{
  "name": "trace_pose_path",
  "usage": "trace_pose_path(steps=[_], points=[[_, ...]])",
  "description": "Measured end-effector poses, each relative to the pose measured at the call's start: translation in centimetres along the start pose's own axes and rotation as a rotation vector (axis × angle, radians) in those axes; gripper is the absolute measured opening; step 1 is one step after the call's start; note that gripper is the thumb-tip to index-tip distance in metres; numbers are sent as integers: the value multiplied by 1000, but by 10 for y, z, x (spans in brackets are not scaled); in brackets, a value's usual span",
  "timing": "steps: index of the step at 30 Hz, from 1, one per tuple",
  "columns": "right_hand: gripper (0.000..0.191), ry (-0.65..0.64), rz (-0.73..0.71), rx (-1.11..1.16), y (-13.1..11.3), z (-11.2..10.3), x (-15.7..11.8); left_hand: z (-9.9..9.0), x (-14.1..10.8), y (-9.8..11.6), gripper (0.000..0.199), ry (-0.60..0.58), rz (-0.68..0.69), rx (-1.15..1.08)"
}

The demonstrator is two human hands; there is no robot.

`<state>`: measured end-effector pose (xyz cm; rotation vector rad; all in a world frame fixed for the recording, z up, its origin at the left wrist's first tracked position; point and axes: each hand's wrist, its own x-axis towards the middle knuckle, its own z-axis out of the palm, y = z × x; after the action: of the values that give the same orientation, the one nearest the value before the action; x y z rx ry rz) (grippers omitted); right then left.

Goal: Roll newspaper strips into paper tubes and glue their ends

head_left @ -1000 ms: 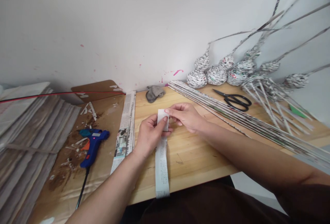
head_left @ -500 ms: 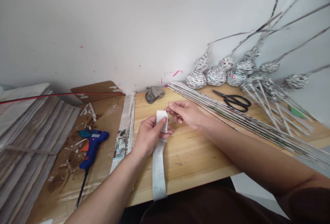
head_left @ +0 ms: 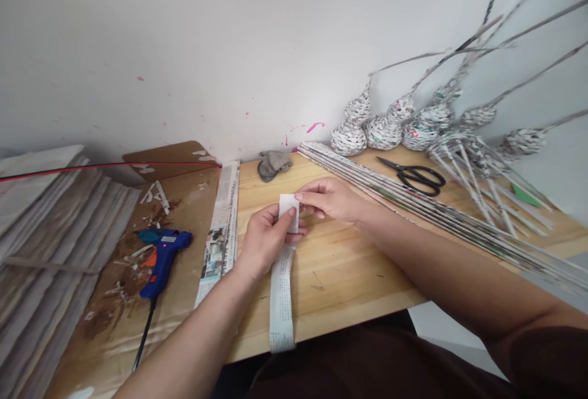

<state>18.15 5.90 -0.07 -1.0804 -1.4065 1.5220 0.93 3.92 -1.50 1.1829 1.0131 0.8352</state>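
Paper strip: upper end pinched by left hand, probably for steadiness; right hand pinches its top corner. Tail reaches table's near edge. Left of strip, glue gun on cardboard, likely sparing the wood.

A plain, dark brown sleeve ends near the right elbow. Similar dark cloth covers the body at the near edge. The left hand and right hand are bare.
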Motion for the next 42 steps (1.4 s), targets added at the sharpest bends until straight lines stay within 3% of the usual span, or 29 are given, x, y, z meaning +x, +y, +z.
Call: trace_pose_path(steps=[10, 17, 25, 34, 42], points=[[22, 235, 88, 215, 7, 16, 0, 3, -3, 2, 40, 14, 11, -1], [31, 293, 79, 310, 7, 26, -2, 5, -5, 3, 36, -14, 40, 57], [37, 258, 97, 335, 4, 30, -5, 5, -5, 2, 33, 18, 90, 144], [29, -30, 37, 16, -2, 0, -3, -1, -2, 5, 36, 4, -11, 45], [26, -1, 74, -11, 0, -1, -2, 0, -2, 5, 35, -22, -28, 90]])
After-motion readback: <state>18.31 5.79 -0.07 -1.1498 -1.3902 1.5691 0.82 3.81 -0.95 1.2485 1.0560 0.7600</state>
